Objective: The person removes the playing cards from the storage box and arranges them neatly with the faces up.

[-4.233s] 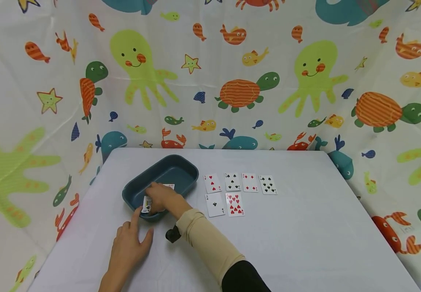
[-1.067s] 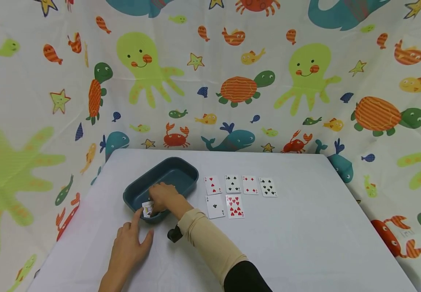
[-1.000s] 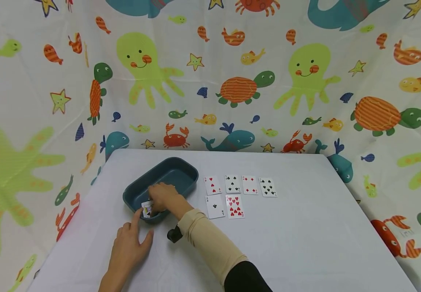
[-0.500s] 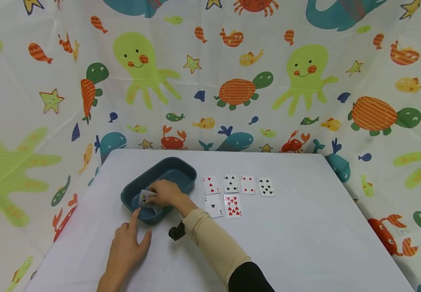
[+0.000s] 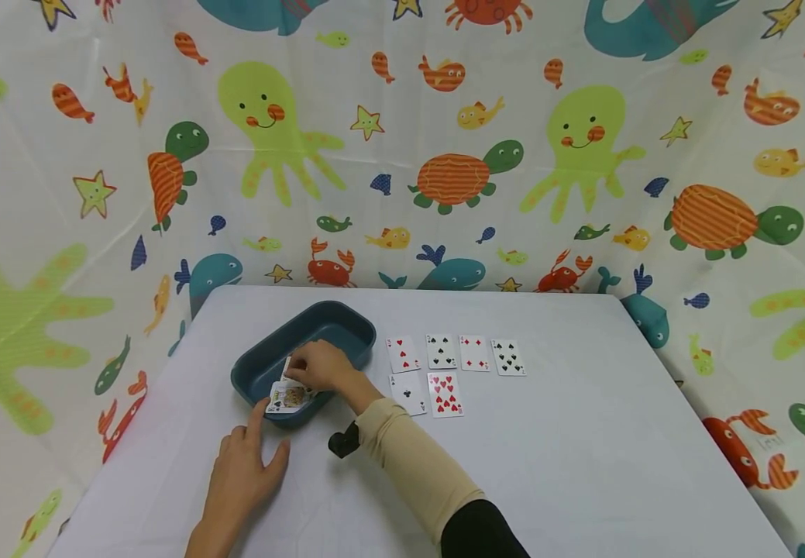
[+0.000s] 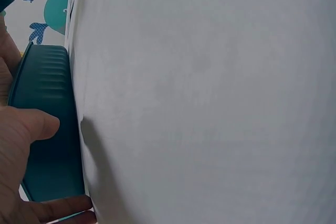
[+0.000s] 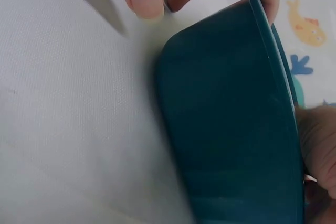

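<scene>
Two hands are shown in the head view at a teal bin [image 5: 338,335], its long axis running near left to far right. Inside, a card [image 5: 287,366] seems pinched by the right hand [image 5: 320,366], just beyond a face card [image 5: 289,397]; the rim is touched by the left hand [image 5: 240,465], thumb and index spread. Six loose cards [image 5: 442,351] are laid to its right. From the left wrist, the contents are hidden by the wall; from the right, so are the right fingertips.
</scene>
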`<state>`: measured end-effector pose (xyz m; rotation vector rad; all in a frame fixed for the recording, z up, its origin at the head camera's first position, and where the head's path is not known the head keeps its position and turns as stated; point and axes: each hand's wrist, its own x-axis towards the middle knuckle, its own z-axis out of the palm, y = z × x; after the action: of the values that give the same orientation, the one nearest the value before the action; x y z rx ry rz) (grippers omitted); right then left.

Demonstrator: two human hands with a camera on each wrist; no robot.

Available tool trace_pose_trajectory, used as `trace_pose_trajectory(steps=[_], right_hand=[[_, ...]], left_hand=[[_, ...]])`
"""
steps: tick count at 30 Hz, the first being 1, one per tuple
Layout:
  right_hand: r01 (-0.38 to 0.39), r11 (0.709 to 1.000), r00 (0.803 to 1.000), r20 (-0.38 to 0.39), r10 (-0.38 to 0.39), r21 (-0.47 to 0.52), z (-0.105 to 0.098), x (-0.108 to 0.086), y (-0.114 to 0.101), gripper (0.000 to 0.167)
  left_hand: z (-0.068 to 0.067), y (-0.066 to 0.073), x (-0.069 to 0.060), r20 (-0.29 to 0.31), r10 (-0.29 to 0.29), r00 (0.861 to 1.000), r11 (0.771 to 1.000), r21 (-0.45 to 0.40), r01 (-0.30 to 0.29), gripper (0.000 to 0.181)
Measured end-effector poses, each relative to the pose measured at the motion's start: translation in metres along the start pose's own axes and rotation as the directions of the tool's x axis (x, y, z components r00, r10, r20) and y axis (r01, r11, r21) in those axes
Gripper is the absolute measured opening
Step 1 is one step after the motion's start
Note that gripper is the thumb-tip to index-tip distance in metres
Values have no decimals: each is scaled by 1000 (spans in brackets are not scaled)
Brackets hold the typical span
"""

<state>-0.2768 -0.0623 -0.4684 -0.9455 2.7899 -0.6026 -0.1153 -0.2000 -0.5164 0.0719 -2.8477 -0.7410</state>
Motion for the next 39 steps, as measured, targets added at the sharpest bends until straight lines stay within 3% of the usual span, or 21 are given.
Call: trace_pose_trajectory(steps=[5,7,13,15,18,22,26,29,32,35,39], right_hand=[[-99,989,989,100,110,-112,2,2,-7,44],[-103,979,982,138,129,-178,4,3,-12,48],[0,949,970,232,77,-316,8,8,-25,60],[39,948,965,258,46,-317,9,10,-25,66],[67,945,965,261,20,-321,11,15,-23,61],[-51,932,980,163,116,-358,15,22,-17,55],[-243,905,959,57,279,-349,18,27,-12,63],[-315,895,941,22,338,-316,18,29,-7,67],[-270,918,956,32,291,-289,8,27,-1,72],[-167,943,975,92,201,-287,-6,22,2,82],[-95,948,971,183,156,-305,-9,17,1,95]], left_hand=[[0,1,0,-16,13,1000,1000,-1,-13,75],[0,1,0,-4,2,1000,1000,0,-2,75],[-2,3,0,43,-28,999,1000,5,28,76],[-3,3,0,39,-24,999,1000,5,23,76],[-4,3,-1,20,-13,1000,1000,4,13,75],[-3,2,-1,11,-7,1000,1000,-1,7,74],[-2,3,0,1,-3,1000,1000,-5,3,74],[-1,4,-1,10,-12,1000,1000,-3,12,74],[0,5,0,25,-17,1000,1000,4,17,75],[0,4,1,22,-11,1000,1000,13,10,75],[1,2,2,18,-17,1000,1000,10,16,75]])
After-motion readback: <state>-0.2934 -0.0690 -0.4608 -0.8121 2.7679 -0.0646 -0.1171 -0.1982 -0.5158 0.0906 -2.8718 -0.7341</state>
